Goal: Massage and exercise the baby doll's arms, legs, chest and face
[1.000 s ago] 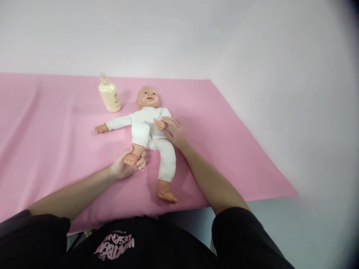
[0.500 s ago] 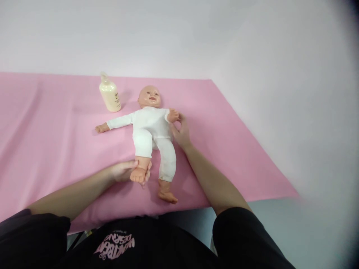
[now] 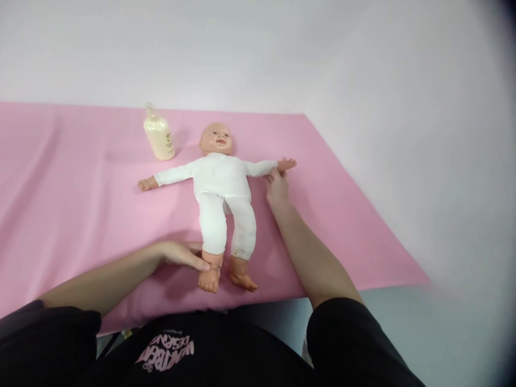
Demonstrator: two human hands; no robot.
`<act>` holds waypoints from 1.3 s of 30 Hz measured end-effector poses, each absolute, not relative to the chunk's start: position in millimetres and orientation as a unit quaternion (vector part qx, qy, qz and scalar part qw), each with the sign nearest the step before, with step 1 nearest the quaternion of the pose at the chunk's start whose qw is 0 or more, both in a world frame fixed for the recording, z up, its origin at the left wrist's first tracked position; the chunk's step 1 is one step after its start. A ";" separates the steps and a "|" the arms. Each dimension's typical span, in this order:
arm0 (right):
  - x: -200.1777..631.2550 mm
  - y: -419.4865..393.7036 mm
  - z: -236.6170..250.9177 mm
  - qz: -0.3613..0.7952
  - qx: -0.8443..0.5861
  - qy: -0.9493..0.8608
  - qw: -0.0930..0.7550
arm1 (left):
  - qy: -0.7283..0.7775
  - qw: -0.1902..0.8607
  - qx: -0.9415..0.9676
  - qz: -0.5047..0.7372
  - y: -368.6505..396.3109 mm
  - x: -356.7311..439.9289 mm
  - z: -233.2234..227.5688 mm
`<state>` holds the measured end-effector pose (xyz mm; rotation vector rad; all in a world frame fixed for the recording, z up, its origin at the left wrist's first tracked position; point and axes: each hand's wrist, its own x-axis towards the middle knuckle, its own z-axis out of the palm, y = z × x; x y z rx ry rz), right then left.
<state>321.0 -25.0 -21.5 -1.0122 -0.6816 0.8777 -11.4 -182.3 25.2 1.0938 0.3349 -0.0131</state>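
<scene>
A baby doll (image 3: 223, 177) in a white cloth suit lies on its back, head toward the wall and feet toward me. Its arms are stretched out to both sides. My left hand (image 3: 183, 255) is around the ankle of the doll's leg on the left, thumb on top; the other fingers are mostly hidden behind the leg. At the doll's wrist on the right, my right hand (image 3: 278, 188) pinches the arm near the cuff. The doll's other leg lies straight beside the held one, untouched.
A cream-coloured pump bottle (image 3: 160, 137) stands left of the doll's head. Pink cloth (image 3: 330, 226) covers the table, with folds on the left side. A white wall (image 3: 242, 54) rises behind, and the table's right edge slants toward me.
My right hand has moved right, and the doll's arm there has gone from bent to stretched out. My left hand has lowered and straightened the raised leg.
</scene>
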 end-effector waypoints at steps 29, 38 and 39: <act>277.0 -62.1 -1.0 0.185 -0.437 -0.615 0.630 | 0.069 0.924 0.347 0.144 -178.9 -7.5 14.0; 321.1 -19.8 -30.6 0.396 -0.465 -0.316 0.726 | 0.180 0.813 0.552 0.034 -184.6 -9.8 24.7; 323.2 -18.0 -32.8 0.401 -0.462 -0.310 0.728 | 0.179 0.811 0.555 0.035 -184.4 -9.6 24.7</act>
